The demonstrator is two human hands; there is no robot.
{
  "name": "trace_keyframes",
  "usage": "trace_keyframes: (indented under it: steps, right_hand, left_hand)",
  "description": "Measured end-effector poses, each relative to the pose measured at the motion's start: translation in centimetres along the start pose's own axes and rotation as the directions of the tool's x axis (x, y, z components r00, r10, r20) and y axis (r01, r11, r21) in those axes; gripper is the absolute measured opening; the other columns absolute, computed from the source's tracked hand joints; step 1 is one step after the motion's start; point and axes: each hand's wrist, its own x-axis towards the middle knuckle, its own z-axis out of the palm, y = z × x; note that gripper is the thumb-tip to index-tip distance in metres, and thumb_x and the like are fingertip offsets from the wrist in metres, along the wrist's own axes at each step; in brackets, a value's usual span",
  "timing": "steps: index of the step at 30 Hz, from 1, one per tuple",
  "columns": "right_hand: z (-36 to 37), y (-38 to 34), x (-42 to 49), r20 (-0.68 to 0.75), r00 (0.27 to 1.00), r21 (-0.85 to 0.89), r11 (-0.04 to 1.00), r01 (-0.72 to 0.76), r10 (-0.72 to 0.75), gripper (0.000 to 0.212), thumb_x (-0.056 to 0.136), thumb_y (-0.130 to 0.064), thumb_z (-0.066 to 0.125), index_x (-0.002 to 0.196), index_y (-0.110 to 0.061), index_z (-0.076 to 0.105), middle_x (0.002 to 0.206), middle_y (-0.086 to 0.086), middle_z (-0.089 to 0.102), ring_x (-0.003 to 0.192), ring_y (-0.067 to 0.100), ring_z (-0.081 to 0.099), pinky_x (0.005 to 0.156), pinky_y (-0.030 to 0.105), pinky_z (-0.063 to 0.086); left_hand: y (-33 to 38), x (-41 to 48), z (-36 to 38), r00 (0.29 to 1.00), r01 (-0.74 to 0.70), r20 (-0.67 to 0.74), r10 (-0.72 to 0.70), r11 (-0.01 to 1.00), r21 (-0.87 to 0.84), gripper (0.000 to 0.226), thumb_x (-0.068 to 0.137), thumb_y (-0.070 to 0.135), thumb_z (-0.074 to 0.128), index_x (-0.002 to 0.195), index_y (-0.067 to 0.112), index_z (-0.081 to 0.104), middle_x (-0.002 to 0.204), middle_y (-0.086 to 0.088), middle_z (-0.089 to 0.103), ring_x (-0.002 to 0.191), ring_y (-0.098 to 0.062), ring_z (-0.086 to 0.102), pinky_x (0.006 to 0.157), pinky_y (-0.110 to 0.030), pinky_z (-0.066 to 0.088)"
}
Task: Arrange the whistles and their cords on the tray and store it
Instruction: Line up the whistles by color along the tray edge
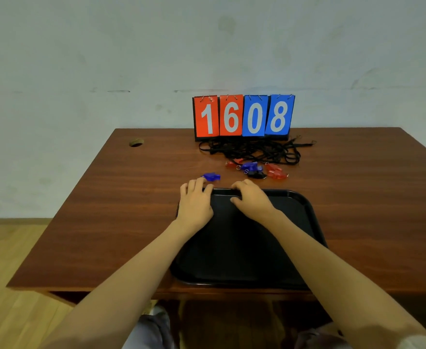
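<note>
A black tray lies on the wooden table in front of me. Both hands grip its far rim: my left hand at the far left corner, my right hand at the middle of the far edge, fingers curled over the rim. One blue whistle lies alone just beyond my left hand. Several red, blue and black whistles lie in a cluster further back. Behind them is a tangle of black cords.
A flip scoreboard reading 1608 stands at the table's back edge against the wall. A round cable hole sits at the back left of the table. Wooden floor shows at the left.
</note>
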Motion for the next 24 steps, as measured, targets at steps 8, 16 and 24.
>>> trace_keyframes:
  steps: [8,16,24]
  right_hand:
    - [-4.1,4.9,2.7,-0.061,0.988,-0.021,0.99,-0.141,0.139,0.047,0.092,-0.023,0.058,0.136,-0.016,0.045,0.138,0.008,0.044,0.127,0.025,0.044,0.104,0.039,0.042]
    - [-2.7,6.3,6.8,0.03,0.982,-0.088,0.979,-0.184,0.187,0.044,0.093,-0.015,0.054,0.136,-0.015,0.043,0.138,0.01,0.042,0.125,0.027,0.044,0.101,0.039,0.045]
    - [-1.3,6.6,7.7,0.025,0.992,-0.082,0.989,-0.121,0.123,0.036,0.09,-0.01,0.056,0.124,-0.015,0.047,0.126,0.012,0.049,0.113,0.028,0.051,0.095,0.039,0.047]
  left_hand:
    - [2.8,6.1,-0.1,0.981,0.082,0.183,-0.068,0.994,-0.07,0.05,0.087,0.012,0.053,0.136,0.009,0.044,0.141,-0.013,0.036,0.128,-0.032,0.035,0.104,-0.039,0.035]
    - [0.6,9.5,2.2,0.951,0.211,0.256,-0.176,0.971,-0.117,0.047,0.088,0.004,0.048,0.134,0.013,0.046,0.135,-0.013,0.044,0.124,-0.032,0.039,0.1,-0.042,0.04]
    - [-0.1,10.8,4.2,0.969,0.175,0.211,-0.131,0.964,-0.202,0.035,0.093,0.003,0.045,0.124,0.017,0.056,0.12,-0.009,0.051,0.118,-0.028,0.04,0.087,-0.038,0.044]
